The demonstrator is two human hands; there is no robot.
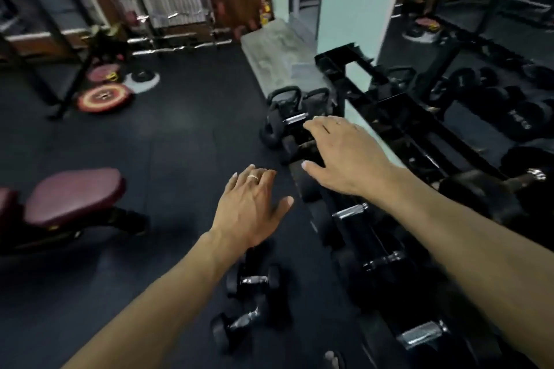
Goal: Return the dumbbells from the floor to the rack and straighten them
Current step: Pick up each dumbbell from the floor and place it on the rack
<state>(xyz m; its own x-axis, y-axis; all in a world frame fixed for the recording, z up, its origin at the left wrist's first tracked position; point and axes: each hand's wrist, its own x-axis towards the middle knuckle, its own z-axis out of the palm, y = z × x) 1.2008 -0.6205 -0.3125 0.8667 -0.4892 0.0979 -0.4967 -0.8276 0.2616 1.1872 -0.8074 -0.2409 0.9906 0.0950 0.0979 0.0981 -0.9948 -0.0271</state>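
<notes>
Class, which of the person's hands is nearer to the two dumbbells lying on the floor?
Left. The left hand hovers just above the floor dumbbells; the right hand is farther, over the rack.

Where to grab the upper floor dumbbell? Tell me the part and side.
Take the upper floor dumbbell by its chrome handle, coming from above. It lies flat on the floor, with the handle exposed between the two heads. The left hand hovers open nearest it.

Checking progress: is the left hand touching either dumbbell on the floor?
Apart. The head view shows the left hand open above the floor, the two floor dumbbells lying below its wrist, ungripped.
</notes>
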